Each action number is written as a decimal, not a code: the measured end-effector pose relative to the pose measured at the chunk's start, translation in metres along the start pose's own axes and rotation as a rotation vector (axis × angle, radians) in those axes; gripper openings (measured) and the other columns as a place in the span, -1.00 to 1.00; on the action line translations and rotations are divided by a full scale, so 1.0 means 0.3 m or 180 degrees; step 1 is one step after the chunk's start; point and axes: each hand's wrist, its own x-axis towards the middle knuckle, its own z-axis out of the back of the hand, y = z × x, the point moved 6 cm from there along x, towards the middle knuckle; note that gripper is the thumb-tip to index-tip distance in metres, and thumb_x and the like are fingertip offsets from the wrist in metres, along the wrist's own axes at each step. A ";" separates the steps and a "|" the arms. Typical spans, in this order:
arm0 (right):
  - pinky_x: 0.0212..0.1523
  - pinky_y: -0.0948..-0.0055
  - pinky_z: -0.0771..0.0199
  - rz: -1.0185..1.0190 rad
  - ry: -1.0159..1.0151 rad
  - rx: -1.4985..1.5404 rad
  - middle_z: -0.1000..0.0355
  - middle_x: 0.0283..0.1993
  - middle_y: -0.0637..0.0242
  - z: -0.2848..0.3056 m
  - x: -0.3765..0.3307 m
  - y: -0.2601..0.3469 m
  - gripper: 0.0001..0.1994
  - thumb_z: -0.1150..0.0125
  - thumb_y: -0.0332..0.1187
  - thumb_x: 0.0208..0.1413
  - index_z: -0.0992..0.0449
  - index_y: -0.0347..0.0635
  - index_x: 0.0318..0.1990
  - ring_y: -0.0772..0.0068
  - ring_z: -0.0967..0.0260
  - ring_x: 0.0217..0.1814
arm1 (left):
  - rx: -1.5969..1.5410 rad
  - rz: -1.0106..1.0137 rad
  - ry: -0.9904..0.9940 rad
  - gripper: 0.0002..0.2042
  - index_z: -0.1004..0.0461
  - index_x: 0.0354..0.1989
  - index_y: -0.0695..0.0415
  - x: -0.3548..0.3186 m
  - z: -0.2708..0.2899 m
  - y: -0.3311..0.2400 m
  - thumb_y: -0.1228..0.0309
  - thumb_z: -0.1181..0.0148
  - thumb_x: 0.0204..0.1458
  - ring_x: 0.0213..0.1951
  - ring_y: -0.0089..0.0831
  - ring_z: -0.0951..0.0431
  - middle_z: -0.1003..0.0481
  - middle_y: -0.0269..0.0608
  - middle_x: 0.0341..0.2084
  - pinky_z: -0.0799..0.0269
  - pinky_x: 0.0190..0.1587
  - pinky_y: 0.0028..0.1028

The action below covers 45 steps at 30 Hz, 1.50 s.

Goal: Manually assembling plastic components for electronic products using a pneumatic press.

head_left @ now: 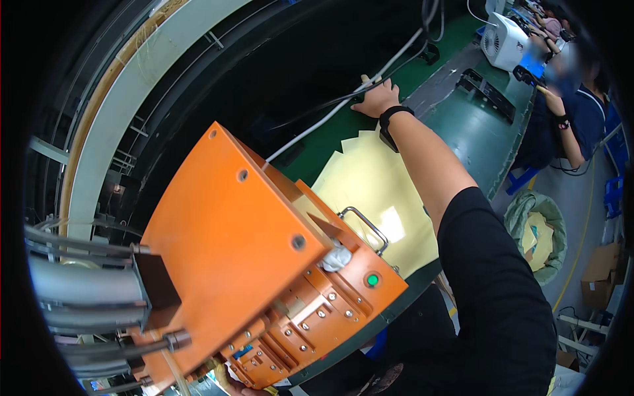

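My right arm reaches far across the green table, and my right hand is at its far side, fingers apart, next to a grey cable. Whether the fingertips touch the cable or something dark behind it, I cannot tell. Pale yellow sheets with stepped corners lie fanned under my forearm. To their left stands a large orange machine with a metal handle and a green button. At the lower edge, a small part of my left hand shows beside the machine's base; its fingers are mostly hidden.
A black stand-like device lies on the green table, with a white fan box beyond. People sit along the right. A lined bin holding yellow scraps and cardboard boxes stand on the floor. Thick hoses run into the machine.
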 end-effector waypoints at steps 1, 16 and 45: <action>0.31 -0.10 -0.07 -0.0076 0.0274 0.0190 -0.23 0.31 -0.01 -0.020 0.029 -0.014 -0.25 -0.35 0.04 -0.03 -0.30 -0.05 0.31 -0.12 0.01 0.45 | -0.0007 0.0154 0.0194 -0.22 -0.20 0.27 0.33 -0.001 -0.007 0.021 -0.23 0.23 0.23 0.18 -0.07 -0.32 -0.28 0.13 0.22 -0.17 0.28 -0.09; 0.02 0.25 -0.54 -0.1374 0.2188 0.6048 -0.47 0.00 0.18 0.442 -0.984 -0.247 -0.64 -0.11 -0.14 0.26 -0.33 -0.05 0.13 0.28 -0.50 -0.03 | -0.1418 -0.0134 -0.0248 -0.23 -0.11 0.33 0.35 -0.050 0.014 0.133 -0.08 -0.06 0.18 0.21 -0.03 -0.33 -0.28 0.14 0.22 -0.21 0.27 -0.13; 0.28 0.34 -0.25 0.0759 0.4824 0.5663 -0.22 0.35 0.08 0.425 -1.905 0.517 -0.34 -0.04 -0.14 0.30 0.01 -0.24 0.43 0.29 -0.21 0.35 | 0.0118 -0.1674 0.1123 -0.39 -0.43 0.11 0.11 0.018 0.116 -0.151 0.55 -0.41 -0.25 0.26 -0.05 -0.32 -0.41 -0.06 0.14 -0.12 0.37 -0.07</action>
